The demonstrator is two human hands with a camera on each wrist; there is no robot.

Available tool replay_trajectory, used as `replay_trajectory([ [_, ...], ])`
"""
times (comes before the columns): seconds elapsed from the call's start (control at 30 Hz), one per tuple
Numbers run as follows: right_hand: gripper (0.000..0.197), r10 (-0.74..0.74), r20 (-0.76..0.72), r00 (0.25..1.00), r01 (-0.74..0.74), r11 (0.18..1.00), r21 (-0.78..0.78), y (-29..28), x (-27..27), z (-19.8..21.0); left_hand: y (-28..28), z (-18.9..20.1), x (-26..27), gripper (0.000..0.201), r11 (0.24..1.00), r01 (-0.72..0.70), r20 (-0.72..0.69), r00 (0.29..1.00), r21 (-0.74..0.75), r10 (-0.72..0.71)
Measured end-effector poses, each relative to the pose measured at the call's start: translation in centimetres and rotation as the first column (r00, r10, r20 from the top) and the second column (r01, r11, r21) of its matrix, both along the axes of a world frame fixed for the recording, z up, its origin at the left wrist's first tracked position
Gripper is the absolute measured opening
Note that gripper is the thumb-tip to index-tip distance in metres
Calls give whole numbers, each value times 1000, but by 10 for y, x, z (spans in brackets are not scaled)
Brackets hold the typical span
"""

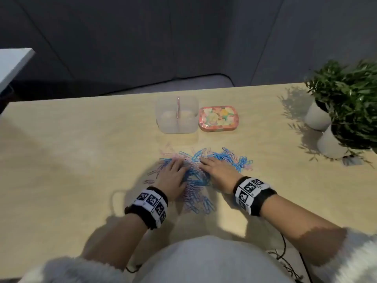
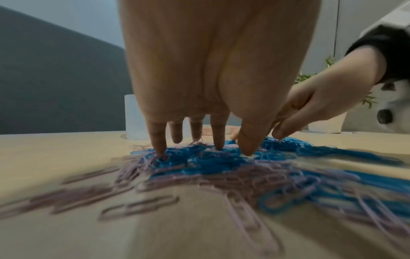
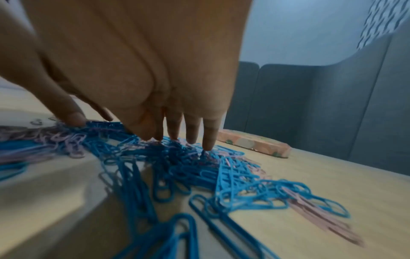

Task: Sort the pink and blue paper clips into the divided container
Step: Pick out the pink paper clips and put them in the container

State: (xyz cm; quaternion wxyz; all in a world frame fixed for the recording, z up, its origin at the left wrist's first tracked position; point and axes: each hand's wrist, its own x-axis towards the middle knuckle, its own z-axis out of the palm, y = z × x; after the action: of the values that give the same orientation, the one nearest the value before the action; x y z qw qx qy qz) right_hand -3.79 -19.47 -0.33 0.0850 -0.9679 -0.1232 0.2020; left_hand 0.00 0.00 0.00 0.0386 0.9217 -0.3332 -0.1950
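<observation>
A mixed pile of pink and blue paper clips point(image 1: 195, 180) lies spread on the wooden table point(image 1: 81, 150) in front of me. My left hand point(image 1: 177, 164) rests on the pile's left part, fingers straight, tips pressing into the clips point(image 2: 210, 157). Beside it, my right hand point(image 1: 204, 160) lies flat on the right part with its straight fingertips point(image 3: 207, 145) on blue clips point(image 3: 177, 163). Neither hand holds a clip. The clear divided container point(image 1: 177, 127), with a pink divider down its middle, stands behind the pile and looks empty.
A flowered tin point(image 1: 218, 119) lies right of the container. Two potted plants in white pots point(image 1: 318, 117) stand at the table's right edge. Loose pink clips point(image 2: 137, 206) lie scattered left of the pile. A white surface point(image 1: 12, 64) is at far left.
</observation>
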Motion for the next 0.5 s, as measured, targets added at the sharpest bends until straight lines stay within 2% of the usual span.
replay_trajectory([
  [0.03, 56, -5, 16, 1000, 5, 1000, -7, -2, -2, 1, 2, -1, -2, 55, 999, -9, -9, 1000, 31, 9],
  [0.13, 48, -65, 63, 996, 65, 998, -4, -16, -9, 2, 18, -6, -15, 50, 1000, 2, 33, 999, -29, -1],
  [0.2, 41, -116, 97, 988, 119, 993, -21, -23, -8, 8, 26, -2, -22, 48, 1000, 13, 9, 1000, -2, -13],
  [0.23, 37, -139, 126, 982, 141, 990, -11, -22, -4, 12, 29, 0, -23, 48, 999, 28, 63, 998, -21, -26],
  [0.3, 34, -173, 168, 970, 165, 984, 60, -16, 11, 19, 28, 6, -19, 56, 994, 2, 28, 1000, -111, 1],
  [0.37, 33, -166, 150, 975, 150, 982, 116, -2, 32, 24, 28, 9, -7, 54, 977, -109, -10, 994, -182, 110],
  [0.43, 31, -146, 117, 982, 125, 978, 166, 15, 53, 26, 26, 11, 14, 33, 941, -206, 33, 974, -267, 223],
  [0.5, 29, -127, 107, 986, 105, 976, 189, 32, 69, 24, 24, 12, 37, 21, 904, -295, 8, 950, -309, 313],
])
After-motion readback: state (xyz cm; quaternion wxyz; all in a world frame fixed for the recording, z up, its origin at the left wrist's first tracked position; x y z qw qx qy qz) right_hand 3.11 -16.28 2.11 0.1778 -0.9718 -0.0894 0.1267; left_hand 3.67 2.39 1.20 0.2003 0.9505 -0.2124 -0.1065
